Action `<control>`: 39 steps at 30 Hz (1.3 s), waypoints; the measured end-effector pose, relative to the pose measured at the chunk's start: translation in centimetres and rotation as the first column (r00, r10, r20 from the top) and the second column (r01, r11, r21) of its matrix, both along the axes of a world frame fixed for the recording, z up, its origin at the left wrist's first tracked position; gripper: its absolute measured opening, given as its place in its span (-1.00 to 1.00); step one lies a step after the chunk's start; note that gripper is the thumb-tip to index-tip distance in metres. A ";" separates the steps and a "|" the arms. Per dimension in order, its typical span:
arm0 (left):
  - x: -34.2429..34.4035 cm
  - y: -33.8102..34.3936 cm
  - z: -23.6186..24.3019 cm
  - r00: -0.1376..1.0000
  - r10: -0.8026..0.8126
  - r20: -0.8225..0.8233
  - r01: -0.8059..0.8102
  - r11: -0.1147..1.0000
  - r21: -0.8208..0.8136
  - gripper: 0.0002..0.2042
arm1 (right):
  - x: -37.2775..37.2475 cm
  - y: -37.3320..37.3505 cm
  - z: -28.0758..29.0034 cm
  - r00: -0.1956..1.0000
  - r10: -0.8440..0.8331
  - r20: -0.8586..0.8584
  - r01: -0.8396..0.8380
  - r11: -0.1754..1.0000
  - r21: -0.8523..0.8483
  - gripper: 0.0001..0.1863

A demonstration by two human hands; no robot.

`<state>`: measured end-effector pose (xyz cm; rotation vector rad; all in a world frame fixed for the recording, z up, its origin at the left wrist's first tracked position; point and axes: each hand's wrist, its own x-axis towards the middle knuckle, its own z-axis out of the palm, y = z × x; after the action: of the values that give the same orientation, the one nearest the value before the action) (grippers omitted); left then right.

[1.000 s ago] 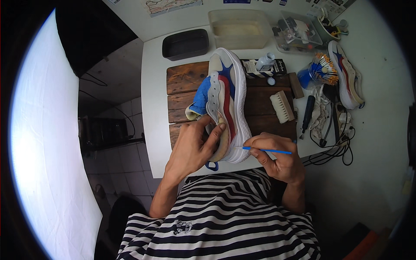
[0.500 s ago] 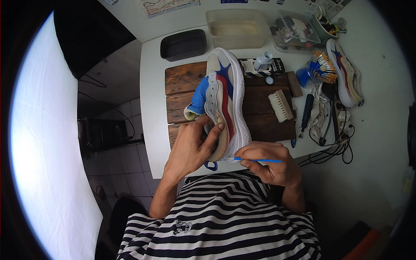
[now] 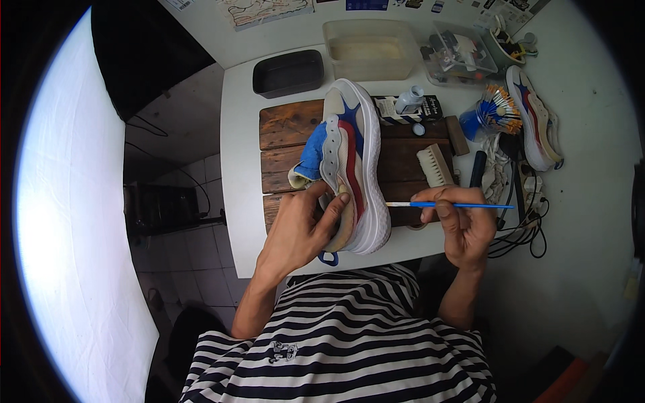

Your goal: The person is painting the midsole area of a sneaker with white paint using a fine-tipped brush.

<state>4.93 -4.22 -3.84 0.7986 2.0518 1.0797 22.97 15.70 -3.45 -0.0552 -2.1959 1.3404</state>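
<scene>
A sneaker (image 3: 369,154) with a thick white sole, red and blue trim and a blue tongue lies on its side over a dark wooden board (image 3: 290,122). My left hand (image 3: 302,218) grips it by the heel collar, thumb on the outside and fingers tucked inside. In my right hand (image 3: 467,225) is a thin blue paintbrush (image 3: 470,205), held near level. The brush's pale tip points left at the sole's edge, close to it; whether it touches I cannot tell. An uncapped bottle (image 3: 410,99) of pale liquid stands beyond, its cap (image 3: 418,129) beside it.
A wooden scrub brush (image 3: 435,165) lies right of the sneaker. Farther right are a cup of paintbrushes (image 3: 494,114), a second sneaker (image 3: 534,121) and tangled black cables (image 3: 521,235). A black tray (image 3: 287,72) and a clear plastic tub (image 3: 371,50) stand at the back.
My right hand has moved up and to the right with the paintbrush, away from the heel end of the sole. My left hand keeps its hold on the sneaker.
</scene>
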 end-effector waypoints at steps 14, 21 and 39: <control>0.0 -0.1 0.6 0.997 -0.031 -0.073 0.030 1.000 -0.008 -0.66 | -8.8 10.8 3.3 0.847 -0.505 -0.167 0.531 0.788 0.313 -0.79; 0.2 -0.1 0.0 0.997 0.017 -0.077 -0.012 0.998 0.065 -0.63 | -12.1 11.3 2.0 0.912 -0.399 0.098 0.310 0.824 0.475 -0.80; -0.2 -0.3 0.3 0.999 -0.018 -0.038 0.018 1.000 -0.009 -0.64 | -10.9 10.9 2.6 0.911 -0.409 0.058 0.334 0.812 0.478 -0.81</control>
<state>4.70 -4.50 -3.52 0.8382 2.0755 1.0528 12.08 26.64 -0.89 -0.4065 -2.4194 0.5955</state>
